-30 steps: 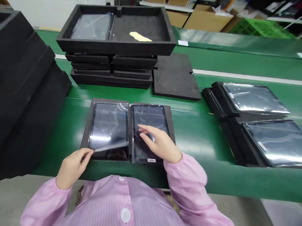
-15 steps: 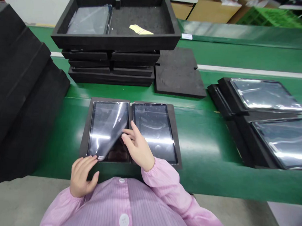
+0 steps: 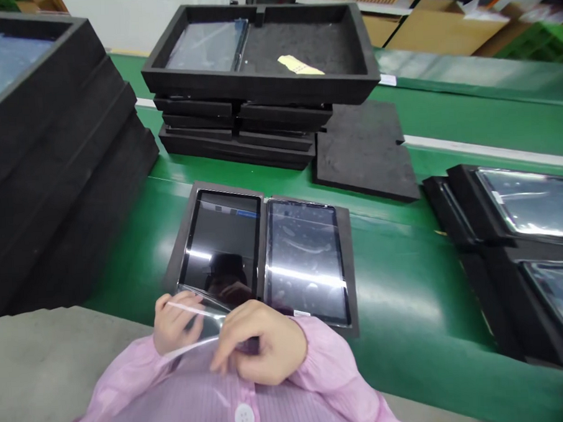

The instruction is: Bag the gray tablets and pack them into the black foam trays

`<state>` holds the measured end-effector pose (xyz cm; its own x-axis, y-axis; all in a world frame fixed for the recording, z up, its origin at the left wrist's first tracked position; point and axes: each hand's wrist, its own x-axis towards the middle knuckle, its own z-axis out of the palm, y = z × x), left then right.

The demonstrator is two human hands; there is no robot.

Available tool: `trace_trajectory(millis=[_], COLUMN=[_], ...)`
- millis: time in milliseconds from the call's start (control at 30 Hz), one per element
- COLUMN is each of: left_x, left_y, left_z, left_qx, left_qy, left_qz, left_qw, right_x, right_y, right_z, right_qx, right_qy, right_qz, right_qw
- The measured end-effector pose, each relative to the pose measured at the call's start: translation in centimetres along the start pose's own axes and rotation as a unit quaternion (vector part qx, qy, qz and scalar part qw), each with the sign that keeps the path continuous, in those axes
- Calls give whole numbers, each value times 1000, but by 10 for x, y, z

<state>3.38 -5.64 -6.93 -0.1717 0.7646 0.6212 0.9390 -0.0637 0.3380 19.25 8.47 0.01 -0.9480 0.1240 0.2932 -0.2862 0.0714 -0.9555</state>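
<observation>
In the head view, my right hand (image 3: pixel 263 342) pinches a clear protective film (image 3: pixel 205 320) and holds it, bent and hanging, in front of my body. Behind the film is my left hand (image 3: pixel 177 321), its fingers loosely bent and the thumb apart from them. The left tablet (image 3: pixel 224 244) lies face up on a black foam pad, its bare glass dark and mirror-like. Beside it lies the right tablet (image 3: pixel 306 259), a film with bubbles and creases over its screen and a small white tab at the bottom edge.
A tall black foam tray stack (image 3: pixel 73 139) rises at the left. Behind the tablets, more foam pieces carry an open tray (image 3: pixel 266 81) with one tablet and a yellow scrap (image 3: pixel 298 66). A flat foam sheet (image 3: pixel 360 148) lies right of them. Film-covered tablets (image 3: pixel 537 200) rest on foam at far right.
The film, half lifted before, has come off the left tablet toward my body in my right hand. My left hand has risen from the tablet's corner. The view has shifted left.
</observation>
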Motion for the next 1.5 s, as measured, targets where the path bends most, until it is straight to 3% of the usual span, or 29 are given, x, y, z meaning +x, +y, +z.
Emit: trace_trajectory(millis=[133,233,333,400,500,567,667,767,933,1133,1300,1400,1500], left_x=[6,14,27,38,57,68,78,82,85,93,102,101,93], left_y=[4,7,9,10,14,23,47,69,69,44,40,42,43], left_z=[0,-2,-7,-8,-2,8,31,52,66,51,47,49,50], left_qx=[0,34,78,88,77,54,-20,-62,-84,-118,-126,-142,-138], left_qy=[-10,-29,-97,-145,-191,-210,-241,-283,-341,-368,-367,-311,-262], left_qz=[-14,-5,1,-14,-55,-39,77,177,194,217,262,245,163], left_qw=[1000,999,992,985,977,975,967,941,916,896,883,907,941], right_x=[-10,-14,-22,-33,-61,-84,-118,-144,-168,-170,-161,-159,-158], right_y=[0,4,5,2,-3,-6,-4,0,2,0,-3,-3,-2], right_z=[-14,-20,-32,-44,-63,-70,-70,-64,-52,-50,-51,-50,-48], right_qx=[53,34,-10,-37,-107,-157,-211,-224,-207,-196,-211,-176,-145], right_qy=[78,229,439,526,587,619,657,677,677,655,628,642,667], right_qz=[-31,22,122,144,149,164,202,236,252,265,258,264,273], right_qw=[995,973,890,837,788,752,695,660,660,679,703,698,678])
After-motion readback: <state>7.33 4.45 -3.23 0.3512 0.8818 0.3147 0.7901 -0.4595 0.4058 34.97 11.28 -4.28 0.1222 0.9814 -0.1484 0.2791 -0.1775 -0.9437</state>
